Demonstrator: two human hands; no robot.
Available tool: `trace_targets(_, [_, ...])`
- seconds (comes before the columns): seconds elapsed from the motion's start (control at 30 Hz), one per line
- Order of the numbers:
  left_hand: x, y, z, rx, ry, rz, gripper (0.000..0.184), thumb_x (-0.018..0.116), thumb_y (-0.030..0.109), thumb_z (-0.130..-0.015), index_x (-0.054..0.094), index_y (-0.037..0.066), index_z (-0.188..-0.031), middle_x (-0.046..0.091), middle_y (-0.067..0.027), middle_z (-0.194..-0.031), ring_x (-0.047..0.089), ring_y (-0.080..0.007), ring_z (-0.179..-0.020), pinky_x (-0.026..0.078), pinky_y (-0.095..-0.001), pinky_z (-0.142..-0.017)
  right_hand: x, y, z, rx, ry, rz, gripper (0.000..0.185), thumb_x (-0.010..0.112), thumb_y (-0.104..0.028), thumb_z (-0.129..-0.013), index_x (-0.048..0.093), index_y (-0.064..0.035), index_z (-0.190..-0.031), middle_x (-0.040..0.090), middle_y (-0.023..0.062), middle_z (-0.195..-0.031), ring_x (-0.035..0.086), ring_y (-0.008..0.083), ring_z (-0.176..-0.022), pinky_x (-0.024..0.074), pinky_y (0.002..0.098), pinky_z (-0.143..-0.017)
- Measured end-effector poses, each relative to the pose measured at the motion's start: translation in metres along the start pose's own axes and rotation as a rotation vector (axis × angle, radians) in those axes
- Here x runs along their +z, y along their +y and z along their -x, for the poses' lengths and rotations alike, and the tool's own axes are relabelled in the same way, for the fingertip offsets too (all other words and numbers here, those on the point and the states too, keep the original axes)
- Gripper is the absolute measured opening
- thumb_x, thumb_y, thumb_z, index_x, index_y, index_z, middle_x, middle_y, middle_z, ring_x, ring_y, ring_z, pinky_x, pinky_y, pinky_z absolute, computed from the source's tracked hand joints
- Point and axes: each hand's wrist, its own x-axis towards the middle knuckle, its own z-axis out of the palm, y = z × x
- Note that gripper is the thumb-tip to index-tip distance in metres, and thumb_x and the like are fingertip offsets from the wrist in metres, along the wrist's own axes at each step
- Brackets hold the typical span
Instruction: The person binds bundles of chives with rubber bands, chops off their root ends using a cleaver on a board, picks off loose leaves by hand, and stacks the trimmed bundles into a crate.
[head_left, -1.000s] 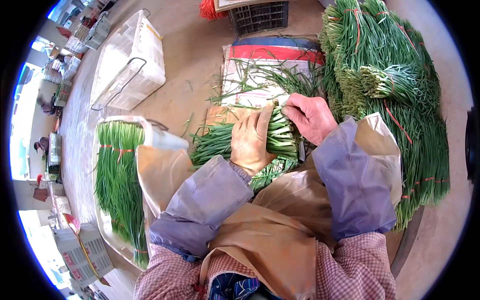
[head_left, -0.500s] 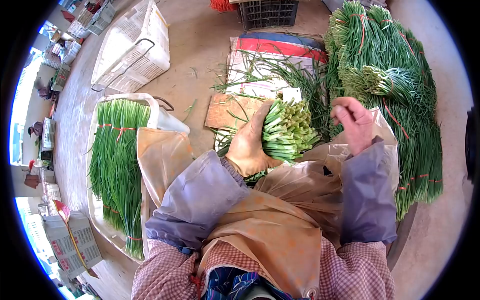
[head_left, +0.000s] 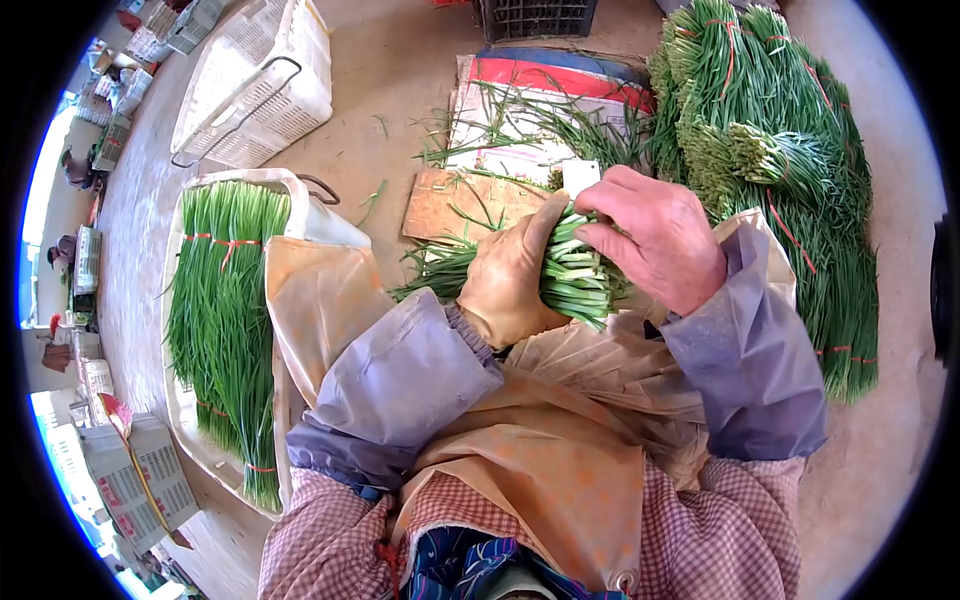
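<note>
"Since 0.5 s ago, the right hand (head_left: 655,240) has swung in from the side to the bunch of green stalks (head_left: 580,275), and the bunch has tipped, so its pale ends face the camera less squarely."

"And the left hand (head_left: 510,275)?"

"Wrapped around the stalks, thumb over the top, grasping them. The bunch is in front of the person, just beyond the brown apron (head_left: 530,440), with its leaves trailing out to the left."

"Does the right hand grip anything?"

"Its thumb and index finger are at the pale ends. I cannot tell whether they pinch a stalk."

"What is around them?"

"Beyond the bunch, a brown board (head_left: 465,203), then a sheet with a red band (head_left: 550,80), strewn with loose green blades. On the right, a big pile of green bundles (head_left: 800,120) with red ties. On the left, a white crate (head_left: 330,228) holding tied greens (head_left: 225,310), and farther off, 1 more crate (head_left: 285,115) with a wire handle."
</note>
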Motion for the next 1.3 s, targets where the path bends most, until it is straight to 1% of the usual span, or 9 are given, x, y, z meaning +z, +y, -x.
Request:
trace_targets(0.17, [0.002, -0.004, 0.004, -0.023, -0.087, -0.057, 0.115, 0.09, 0.024, -0.054, 0.03, 0.009, -0.15, 0.062, -0.021, -0.118, 0.061, -0.0407, -0.108, 0.047, -0.0489, -0.093, -0.001, -0.009, -0.011, -0.137, -0.302, 0.373, 0.011, 0.062, -0.008, -0.078, 0.065, -0.0075, -0.089, 0.065, 0.0101, -0.083, 0.069, 0.0283, -0.079, 0.0553, 0.0396, -0.066])
trace_targets(0.3, [0.001, -0.008, 0.004, -0.017, -0.088, 0.034, 0.119, 0.092, 0.023, -0.052, 0.028, 0.009, -0.152, 0.063, -0.0219, -0.119, 0.063, -0.041, -0.107, 0.052, -0.045, -0.091, -0.01, 0.009, -0.004, -0.229, -0.21, 0.283, 0.011, 0.058, -0.005, -0.082, 0.063, -0.0065, -0.091, 0.064, 0.0101, -0.08, 0.068, 0.0279, -0.076, 0.0545, 0.0382, -0.064])
trace_targets(0.47, [-0.005, -0.002, 0.004, -0.112, -0.131, 0.068, 0.12, 0.093, 0.023, -0.053, 0.028, 0.008, -0.152, 0.063, -0.0226, -0.121, 0.064, -0.0399, -0.108, 0.052, -0.043, -0.093, -0.099, 0.045, 0.023, 0.343, 0.301, -0.014, 0.015, 0.068, -0.004, -0.089, 0.069, -0.0072, -0.103, 0.072, 0.0029, -0.101, 0.063, 0.0106, -0.082, 0.0541, 0.0294, -0.071])
trace_targets(0.53, [-0.008, 0.006, 0.002, -0.15, -0.214, 0.061, 0.119, 0.093, 0.023, -0.053, 0.029, 0.008, -0.152, 0.064, -0.0223, -0.121, 0.064, -0.04, -0.108, 0.052, -0.043, -0.093, -0.081, 0.051, 0.029, 0.383, 0.311, 0.02, 0.015, 0.069, -0.005, -0.087, 0.07, -0.0065, -0.102, 0.072, 0.0048, -0.099, 0.065, 0.0154, -0.082, 0.055, 0.0314, -0.071])
trace_targets(0.6, [-0.002, 0.008, 0.0, -0.096, -0.233, 0.086, 0.116, 0.091, 0.021, -0.055, 0.029, 0.008, -0.152, 0.064, -0.0207, -0.122, 0.064, -0.0367, -0.11, 0.052, -0.0414, -0.094, -0.047, 0.046, 0.028, 0.017, 0.115, -0.039, 0.016, 0.069, -0.005, -0.085, 0.07, -0.007, -0.1, 0.071, 0.0072, -0.096, 0.067, 0.0227, -0.082, 0.0566, 0.0344, -0.072])
trace_targets(0.67, [0.003, 0.012, 0.001, -0.147, -0.289, 0.127, 0.113, 0.09, 0.015, -0.057, 0.028, 0.008, -0.152, 0.063, -0.0184, -0.124, 0.064, -0.0319, -0.114, 0.051, -0.0383, -0.096, -0.026, 0.025, 0.021, 0.012, -0.126, -0.063, 0.018, 0.07, -0.008, -0.083, 0.07, -0.0075, -0.101, 0.069, 0.0118, -0.096, 0.068, 0.0313, -0.086, 0.0578, 0.0375, -0.076])
trace_targets(0.9, [0.011, 0.003, 0.006, -0.113, -0.341, -0.012, 0.106, 0.091, 0.023, -0.055, 0.037, 0.013, -0.146, 0.064, -0.0172, -0.118, 0.064, -0.0362, -0.107, 0.053, -0.0399, -0.093, 0.015, 0.009, -0.006, -0.145, -0.609, 0.417, 0.005, 0.066, -0.01, -0.079, 0.067, -0.0055, -0.08, 0.064, 0.0087, -0.081, 0.069, 0.0265, -0.078, 0.0554, 0.0401, -0.062])
trace_targets(1.17, [0.012, -0.002, 0.006, 0.01, -0.289, 0.379, 0.112, 0.09, 0.024, -0.06, 0.028, 0.012, -0.153, 0.065, -0.0184, -0.119, 0.065, -0.0332, -0.111, 0.052, -0.0388, -0.095, -0.02, 0.029, 0.008, -0.342, -0.267, 0.552, 0.003, 0.062, -0.007, -0.078, 0.065, -0.0081, -0.077, 0.059, 0.0055, -0.076, 0.064, 0.022, -0.07, 0.0539, 0.0344, -0.059])
trace_targets(1.3, [0.003, -0.006, 0.004, -0.07, -0.314, 0.318, 0.116, 0.09, 0.018, -0.06, 0.024, 0.009, -0.154, 0.063, -0.0173, -0.124, 0.063, -0.0284, -0.115, 0.05, -0.0365, -0.1, -0.117, 0.059, 0.014, -0.049, -0.215, 0.373, 0.011, 0.064, -0.012, -0.089, 0.063, -0.0008, -0.087, 0.061, 0.008, -0.08, 0.065, 0.0256, -0.076, 0.0531, 0.0345, -0.067])
